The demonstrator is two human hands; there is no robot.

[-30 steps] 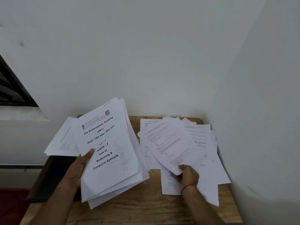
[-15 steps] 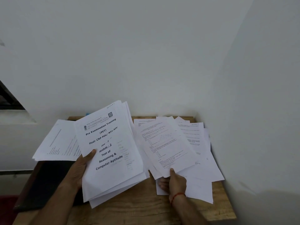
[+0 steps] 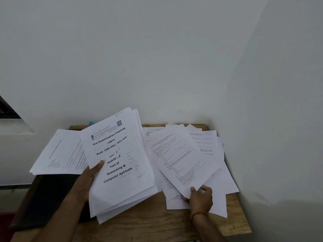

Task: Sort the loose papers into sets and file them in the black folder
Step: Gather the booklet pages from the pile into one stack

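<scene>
Loose white printed papers [image 3: 225,179] cover the right half of the light wooden desk [image 3: 143,224]. The right hand [image 3: 201,199] now pinches the near corner of one printed sheet [image 3: 181,159] and tips it off the heap; half a second ago its thumb sat on that sheet's near edge. The left hand [image 3: 87,180] keeps gripping the thick white title-page stack [image 3: 120,163]. The flat black folder [image 3: 50,194] lies along the left edge with a white set [image 3: 59,154] on its far end. Sorting goes on, and filing looks unstarted.

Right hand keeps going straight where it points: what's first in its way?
The right hand pinches a printed sheet; beyond it, probably the loose papers spread on the wooden table, though depth is unclear.
</scene>
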